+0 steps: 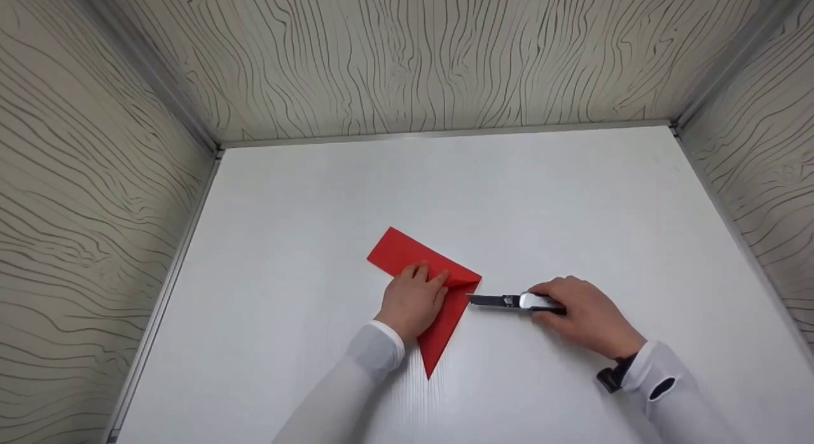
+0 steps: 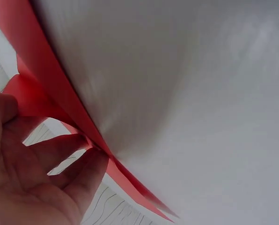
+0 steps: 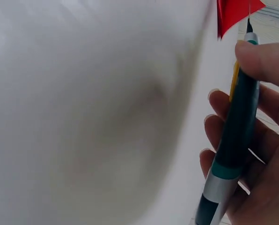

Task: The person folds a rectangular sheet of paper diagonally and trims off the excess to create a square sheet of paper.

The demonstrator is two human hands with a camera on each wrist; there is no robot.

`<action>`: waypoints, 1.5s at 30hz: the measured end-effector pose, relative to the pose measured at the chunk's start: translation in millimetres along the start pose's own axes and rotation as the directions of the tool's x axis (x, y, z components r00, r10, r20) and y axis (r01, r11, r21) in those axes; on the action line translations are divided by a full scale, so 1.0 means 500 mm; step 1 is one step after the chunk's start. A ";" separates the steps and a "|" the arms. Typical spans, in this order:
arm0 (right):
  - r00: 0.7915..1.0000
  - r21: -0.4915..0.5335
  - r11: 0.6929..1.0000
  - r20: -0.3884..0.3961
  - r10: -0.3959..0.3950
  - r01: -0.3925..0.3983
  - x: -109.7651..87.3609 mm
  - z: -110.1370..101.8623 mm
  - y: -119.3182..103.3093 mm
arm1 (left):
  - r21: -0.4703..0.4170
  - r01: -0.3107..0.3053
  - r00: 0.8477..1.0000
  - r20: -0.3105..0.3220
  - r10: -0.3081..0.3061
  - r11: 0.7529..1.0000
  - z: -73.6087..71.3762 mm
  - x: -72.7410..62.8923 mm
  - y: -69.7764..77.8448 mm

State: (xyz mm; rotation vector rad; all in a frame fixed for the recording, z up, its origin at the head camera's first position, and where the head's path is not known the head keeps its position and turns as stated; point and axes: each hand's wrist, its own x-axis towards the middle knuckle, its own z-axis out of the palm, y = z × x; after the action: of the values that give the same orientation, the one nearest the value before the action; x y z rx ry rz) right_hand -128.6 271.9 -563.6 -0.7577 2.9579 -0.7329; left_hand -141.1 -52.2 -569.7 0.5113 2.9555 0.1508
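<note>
A folded piece of red paper (image 1: 448, 326) lies on the table, one flap reaching up-left and another tapering to a point toward the person. My left hand (image 1: 410, 301) rests on its middle, fingers spread. In the left wrist view, the fingertips of that hand (image 2: 41, 173) press on the paper (image 2: 60, 82), whose layers stand slightly apart. My right hand (image 1: 588, 313) grips a utility knife (image 1: 509, 301) with its blade out; the tip is right at the paper's right edge. In the right wrist view, thumb and fingers curl round the knife's dark green and silver handle (image 3: 238, 126).
The white table (image 1: 286, 208) extends around the paper on every side. Wood-patterned panels (image 1: 413, 62) enclose it at the back, left and right, with metal strips (image 1: 445, 134) along the edges. A dark strap (image 1: 613, 374) circles the right wrist.
</note>
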 end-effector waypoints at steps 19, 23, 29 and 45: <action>0.999 -0.100 0.995 0.026 0.018 -0.015 0.056 0.035 -0.029 | -0.032 0.006 0.999 0.041 -0.005 0.999 0.000 -0.003 -0.007; 0.999 -0.095 0.995 0.032 0.034 -0.030 0.058 0.035 -0.030 | -0.050 0.011 0.999 0.053 -0.009 0.999 -0.002 -0.006 -0.005; 0.998 -0.086 0.996 0.041 0.042 -0.038 0.054 0.038 -0.028 | -0.054 0.032 0.999 0.019 -0.031 0.998 0.012 -0.006 0.004; 0.999 -0.075 0.997 0.028 0.038 -0.035 0.049 0.045 -0.029 | 0.096 0.017 0.999 -0.031 -0.014 0.995 0.032 -0.008 0.004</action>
State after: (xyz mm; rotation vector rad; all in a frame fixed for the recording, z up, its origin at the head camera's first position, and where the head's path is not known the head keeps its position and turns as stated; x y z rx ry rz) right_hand -141.1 239.7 -574.3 -0.7098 2.9787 -0.6076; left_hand -134.0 -50.6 -584.9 0.5027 3.0073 0.0146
